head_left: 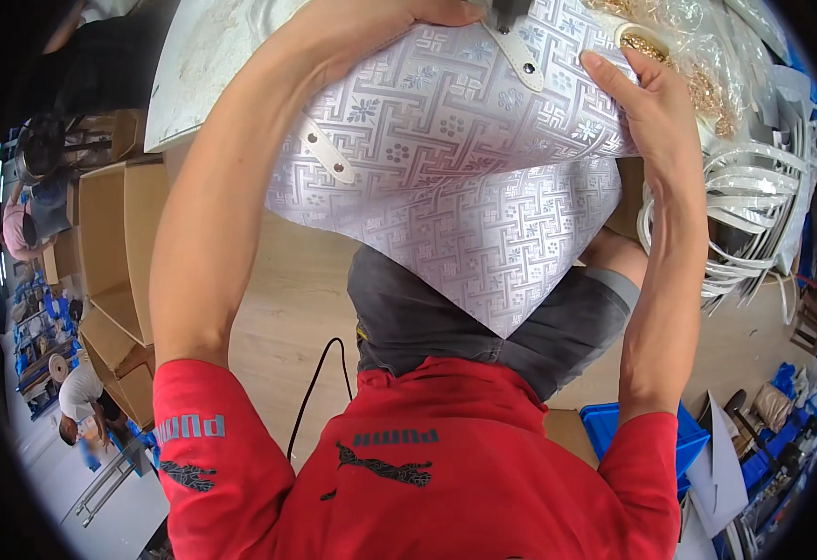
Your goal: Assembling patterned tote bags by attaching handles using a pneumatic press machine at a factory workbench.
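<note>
A silvery-white patterned sheet [446,121] hangs bent over my lap, one corner pointing down. Two white straps lie on it: one strap [523,62] near the top middle, the other strap [329,154] at the left, each with dark round rivets. A dark machine part [509,11] comes down at the top edge by the first strap. My left hand [418,9] is cut off by the upper picture edge; its thumb presses on the sheet near that machine part, other fingers hidden. My right hand [649,98] is closed on the sheet's right edge, thumb on top.
A white work surface [205,70] lies beyond my left arm. Clear plastic bags with gold-coloured pieces [707,93] and bundled white strips [735,219] lie at the right. Cardboard boxes [114,243] stand left, a blue crate [604,425] lower right. Other people are in the left background.
</note>
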Tool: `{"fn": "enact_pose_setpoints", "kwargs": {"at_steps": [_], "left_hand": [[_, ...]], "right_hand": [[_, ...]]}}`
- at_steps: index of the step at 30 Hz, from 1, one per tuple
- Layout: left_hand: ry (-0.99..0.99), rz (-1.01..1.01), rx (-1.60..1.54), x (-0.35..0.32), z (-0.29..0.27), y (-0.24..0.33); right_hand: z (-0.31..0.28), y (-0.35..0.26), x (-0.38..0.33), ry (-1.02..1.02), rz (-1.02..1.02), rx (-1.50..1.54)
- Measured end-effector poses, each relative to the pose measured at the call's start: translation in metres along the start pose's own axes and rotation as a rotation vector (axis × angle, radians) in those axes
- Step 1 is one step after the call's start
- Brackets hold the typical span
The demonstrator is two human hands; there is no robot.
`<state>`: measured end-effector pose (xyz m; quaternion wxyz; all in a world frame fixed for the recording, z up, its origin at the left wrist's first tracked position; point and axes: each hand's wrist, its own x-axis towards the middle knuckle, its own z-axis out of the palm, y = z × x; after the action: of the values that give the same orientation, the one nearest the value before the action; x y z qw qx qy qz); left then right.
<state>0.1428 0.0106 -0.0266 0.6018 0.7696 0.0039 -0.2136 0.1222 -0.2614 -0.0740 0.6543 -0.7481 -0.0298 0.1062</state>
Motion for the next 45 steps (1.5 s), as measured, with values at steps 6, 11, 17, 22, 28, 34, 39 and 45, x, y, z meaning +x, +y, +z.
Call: {"fn": "enact_pose_setpoints", "kwargs": {"at_steps": [6, 11, 17, 22, 28, 34, 39, 45], "left_hand": [[0.008, -0.129, -0.05, -0.001, -0.003, 0.004], [-0.098, 0.018, 0.157, -0.047, -0.007, -0.011], [-0.283, 0.022, 0.107, -0.089, -0.016, -0.001], [-0.329, -0.114, 0.138, -0.11, -0.015, 0.014], [-0.068, -0.196, 0.078, -0.122, 0.004, -0.008], [0.12, -0.191, 0.11, -0.07, -0.028, -0.01], [-0.057, 0.12, 0.003, -0.019, -0.023, 0.005], [-0.054, 0.109, -0.133, 0.003, -0.002, 0.022]], "right_hand": [[0.0, -0.01, -0.006, -0.033, 0.049, -0.051], [0.016, -0.019, -0.04, -0.022, 0.078, -0.099], [0.047, -0.038, -0.074, -0.003, -0.164, -0.176], [0.054, -0.042, -0.08, -0.105, -0.217, -0.32], [0.063, -0.015, -0.069, -0.162, -0.19, -0.369], [0.033, -0.017, -0.031, -0.105, -0.12, -0.454], [0.007, -0.024, 0.005, 0.003, -0.035, -0.389], [0.0, -0.05, 0.014, 0.052, 0.012, -0.165]]}}
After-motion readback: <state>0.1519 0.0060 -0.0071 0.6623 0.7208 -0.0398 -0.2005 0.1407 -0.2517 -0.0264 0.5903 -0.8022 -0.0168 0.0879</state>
